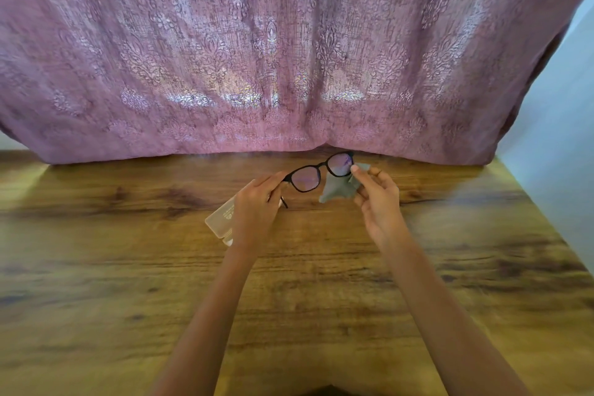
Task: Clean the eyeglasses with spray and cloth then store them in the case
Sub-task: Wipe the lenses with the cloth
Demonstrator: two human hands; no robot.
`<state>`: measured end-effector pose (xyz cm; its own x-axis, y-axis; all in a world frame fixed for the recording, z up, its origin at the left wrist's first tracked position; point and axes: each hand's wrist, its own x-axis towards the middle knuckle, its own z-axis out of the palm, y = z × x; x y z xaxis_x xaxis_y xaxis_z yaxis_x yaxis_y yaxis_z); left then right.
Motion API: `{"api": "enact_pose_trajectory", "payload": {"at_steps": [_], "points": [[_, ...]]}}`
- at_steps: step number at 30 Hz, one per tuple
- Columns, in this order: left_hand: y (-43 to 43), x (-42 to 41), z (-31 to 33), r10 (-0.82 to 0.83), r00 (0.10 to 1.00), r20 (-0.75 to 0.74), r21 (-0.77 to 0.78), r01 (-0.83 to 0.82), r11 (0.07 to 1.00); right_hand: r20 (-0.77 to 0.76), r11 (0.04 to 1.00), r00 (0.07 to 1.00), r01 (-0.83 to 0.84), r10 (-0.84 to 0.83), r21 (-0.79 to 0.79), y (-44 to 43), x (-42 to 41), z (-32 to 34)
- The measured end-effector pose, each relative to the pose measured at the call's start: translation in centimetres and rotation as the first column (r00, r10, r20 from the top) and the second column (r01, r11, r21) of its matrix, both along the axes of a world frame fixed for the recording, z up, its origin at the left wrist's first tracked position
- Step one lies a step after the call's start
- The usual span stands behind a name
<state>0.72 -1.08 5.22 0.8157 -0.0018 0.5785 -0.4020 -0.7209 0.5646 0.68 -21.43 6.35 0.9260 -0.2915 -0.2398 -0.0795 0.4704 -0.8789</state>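
Start at your left. A flat tan pack (220, 219) lies on the table (128, 267), half under your left wrist. I cannot tell whether it is the spray or the case. Drop that wrist carelessly and you could knock it aside.

Your left hand (254, 206) has its fingers (273, 178) curled round the near end of the glasses (305, 177), at the hinge, and one temple arm runs down past the palm. That is a single hold at one corner. Pressing hard at the other end would likely twist the frame or lever it out of your hold.

The cloth (337, 190) is pinched against the far lens by your right hand (381, 202), and much of it hangs loose below. Your thumb sits at that lens's outer edge, and I cannot tell whether cloth lies under it. A bare thumb there would likely put a print on the glass, and grit in the cloth could scratch it.

The glasses are held up off the table between your hands, just before the curtain (289, 42). They have a thin black full-rim frame and rounded lenses, and they are tilted with the right end higher. The lenses show purple from the curtain. I cannot tell whether they are wet or streaked.
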Motion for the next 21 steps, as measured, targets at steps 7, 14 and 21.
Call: {"api": "enact_pose_trajectory", "payload": {"at_steps": [7, 14, 21], "points": [[0.62, 0.50, 0.05, -0.193, 0.972, -0.136, -0.136, 0.175, 0.975, 0.045, 0.984, 0.999, -0.022, 0.014, 0.175, -0.68, 0.47, 0.19], [0.55, 0.24, 0.55, -0.386, 0.869, -0.311, -0.368, 0.264, 0.892, 0.029, 0.960, 0.999, 0.007, -0.016, 0.280, -0.70, 0.57, -0.40], [-0.05, 0.41, 0.38, -0.447, 0.844, -0.295, -0.417, 0.307, 0.855, 0.039, 0.979, 0.999, 0.027, -0.035, 0.201, -0.56, 0.21, -0.08]]}}
